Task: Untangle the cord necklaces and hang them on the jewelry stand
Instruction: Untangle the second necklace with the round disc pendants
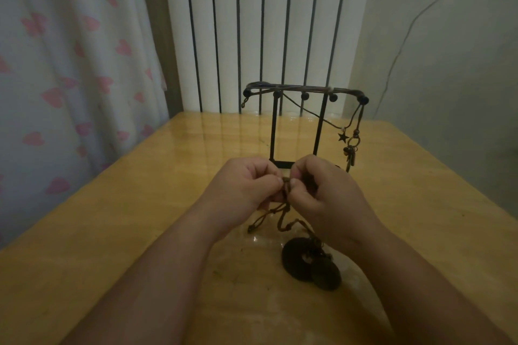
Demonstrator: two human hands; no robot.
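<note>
Both your left hand (246, 182) and right hand (322, 190) pinch the knotted cord (283, 213) above the counter (112, 232). Disc pendants (311, 263) lie below. Jewelry stand (304, 92) already carries some necklaces; this tangle is left.

The jewelry stand (302, 89) sits on the desk (112, 232) toward its far edge, with hung necklaces (350, 145) at its right end. In front of it, the left hand (246, 185) and right hand (328, 193) pinch the tangled cords (283, 216) between them. The disc pendants (311, 263) lie nearer, beneath the right wrist.
</note>
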